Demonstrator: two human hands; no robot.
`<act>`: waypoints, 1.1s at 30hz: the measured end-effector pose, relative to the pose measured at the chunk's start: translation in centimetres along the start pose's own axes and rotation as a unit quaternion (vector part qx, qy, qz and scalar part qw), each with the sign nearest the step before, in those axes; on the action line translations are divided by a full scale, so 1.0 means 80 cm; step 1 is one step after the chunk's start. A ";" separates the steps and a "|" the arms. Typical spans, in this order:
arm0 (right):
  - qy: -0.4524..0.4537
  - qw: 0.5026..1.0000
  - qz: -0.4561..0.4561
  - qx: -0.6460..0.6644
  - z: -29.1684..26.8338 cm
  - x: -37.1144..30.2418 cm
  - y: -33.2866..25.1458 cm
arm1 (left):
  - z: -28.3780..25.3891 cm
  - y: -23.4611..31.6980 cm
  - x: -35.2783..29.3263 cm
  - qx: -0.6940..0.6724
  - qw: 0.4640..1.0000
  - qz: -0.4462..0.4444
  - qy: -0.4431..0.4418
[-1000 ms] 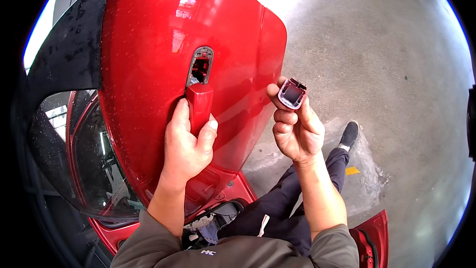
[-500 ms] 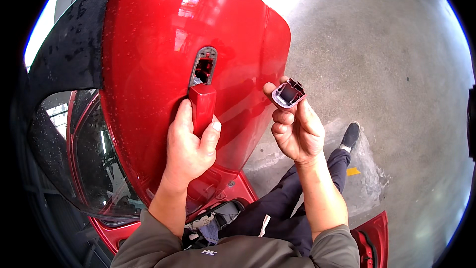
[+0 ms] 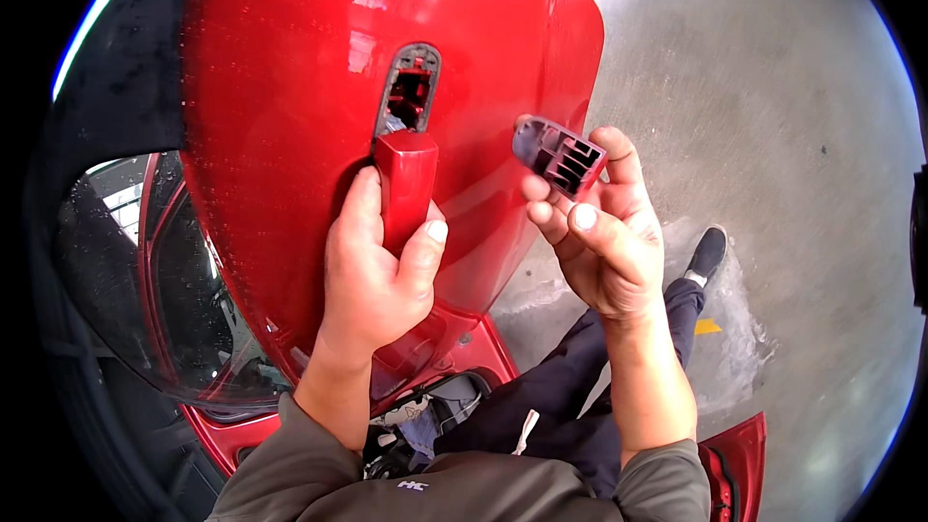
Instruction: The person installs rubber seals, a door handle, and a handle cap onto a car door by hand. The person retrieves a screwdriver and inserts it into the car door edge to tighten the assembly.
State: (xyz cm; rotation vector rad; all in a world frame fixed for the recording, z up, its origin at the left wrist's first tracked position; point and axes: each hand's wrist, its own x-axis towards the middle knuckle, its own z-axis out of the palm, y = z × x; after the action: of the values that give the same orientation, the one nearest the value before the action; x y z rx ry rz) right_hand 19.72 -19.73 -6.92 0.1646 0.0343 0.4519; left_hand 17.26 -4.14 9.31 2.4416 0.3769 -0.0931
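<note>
My left hand [image 3: 382, 266] is closed around a red car door handle [image 3: 408, 179] on the red door panel [image 3: 290, 97]. Just beyond the handle's far end is an oblong opening [image 3: 411, 92] with a dark gasket round it. Red metal and dark gaps show inside. To the right, clear of the panel, my right hand [image 3: 614, 232] pinches a small handle end cap [image 3: 561, 155] between its fingers. The cap's hollow, ribbed inside faces me, and its outer side is hidden.
A wet car window [image 3: 203, 280] and black trim [image 3: 116, 87] lie to the left. My legs [image 3: 541, 387] and a dark shoe [image 3: 709, 253] stand on the grey concrete floor [image 3: 754, 135]. Another red car panel [image 3: 739, 464] shows at the lower right.
My right hand has turned the end cap, so its ribbed side shows more. The view has shifted, and the door opening sits higher in it. My left hand keeps its hold on the handle.
</note>
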 end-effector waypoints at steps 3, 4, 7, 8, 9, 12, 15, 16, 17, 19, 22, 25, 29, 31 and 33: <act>-0.003 1.000 -0.020 -0.021 0.008 0.005 0.006 | -0.002 -0.002 0.000 0.009 1.000 0.004 -0.005; 0.020 1.000 -0.010 -0.006 0.013 0.007 0.006 | -0.005 -0.004 -0.001 0.021 1.000 0.005 -0.022; 0.008 0.999 -0.020 -0.045 0.000 0.008 0.013 | -0.002 -0.004 -0.001 0.035 0.999 0.014 -0.039; 0.013 0.997 -0.021 -0.079 0.001 0.008 0.014 | 0.003 -0.003 -0.001 0.001 1.000 0.007 -0.017; 0.017 0.993 -0.022 -0.115 0.002 0.009 0.015 | 0.006 -0.003 -0.001 -0.034 0.999 0.000 0.006; 0.049 0.991 -0.039 -0.121 0.015 0.016 0.018 | 0.004 -0.007 0.000 -0.006 1.000 0.016 -0.001; 0.054 0.989 -0.032 -0.132 0.039 0.026 0.012 | 0.002 -0.007 -0.001 0.000 1.000 0.010 0.006; 0.062 0.988 -0.022 -0.142 0.046 0.030 0.011 | 0.001 -0.006 0.000 0.005 1.000 0.009 0.005; 0.069 0.986 -0.012 -0.152 0.052 0.033 0.011 | 0.000 -0.006 0.000 0.000 1.000 0.009 0.010; 0.063 0.983 -0.002 -0.175 0.062 0.040 0.010 | -0.003 -0.003 0.000 -0.015 1.000 -0.008 0.001; 0.108 0.979 0.002 -0.174 0.084 0.047 0.012 | -0.008 -0.007 0.003 0.008 1.000 0.026 -0.006; 0.131 0.970 0.043 -0.198 0.097 0.056 0.012 | -0.013 -0.009 0.006 0.021 0.999 0.029 -0.004; 0.133 0.964 0.044 -0.228 0.111 0.063 0.015 | -0.012 -0.007 0.013 0.032 0.998 0.056 0.012; 0.128 0.958 0.054 -0.252 0.112 0.064 0.020 | -0.013 -0.014 0.012 0.032 0.996 0.080 0.023; 0.137 0.944 0.042 -0.298 0.120 0.066 0.029 | -0.023 -0.009 0.008 0.023 0.998 0.051 0.006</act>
State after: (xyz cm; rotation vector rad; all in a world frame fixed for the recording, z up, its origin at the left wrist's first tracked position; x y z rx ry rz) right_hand 24.16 -16.82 2.92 -0.4962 0.1622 0.5495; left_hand 17.60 -2.29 10.22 2.5038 0.2585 -0.0440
